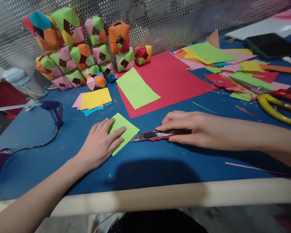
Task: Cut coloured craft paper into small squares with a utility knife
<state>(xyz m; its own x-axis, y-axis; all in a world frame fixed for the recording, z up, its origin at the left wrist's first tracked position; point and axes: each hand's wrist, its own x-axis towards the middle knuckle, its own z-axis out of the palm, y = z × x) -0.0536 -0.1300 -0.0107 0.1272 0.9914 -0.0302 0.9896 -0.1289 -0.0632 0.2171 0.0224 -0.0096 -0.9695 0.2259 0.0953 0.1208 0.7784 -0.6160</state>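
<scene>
My left hand point(101, 142) lies with fingers spread on a small sheet of green paper point(126, 129), pressing it to the blue tabletop. In my right hand point(184, 124) is a red and black utility knife point(157, 135), its blade pointing left. The blade tip meets the right side of the green paper, and the very end is hidden at or under it. Beyond my hands, a larger green sheet point(137, 89) rests on a big red sheet point(169, 81). A small stack of yellow, pink and blue papers point(95, 99) lies behind my left hand.
Folded paper blocks point(82, 56) are piled against the perforated metal panel point(165, 26). A blue glue gun point(53, 111) with its cord lies left. Paper scraps point(247, 69), yellow-handled scissors point(276, 106) and a phone point(273, 45) are on the right. The table's pale front edge point(145, 200) runs nearest me.
</scene>
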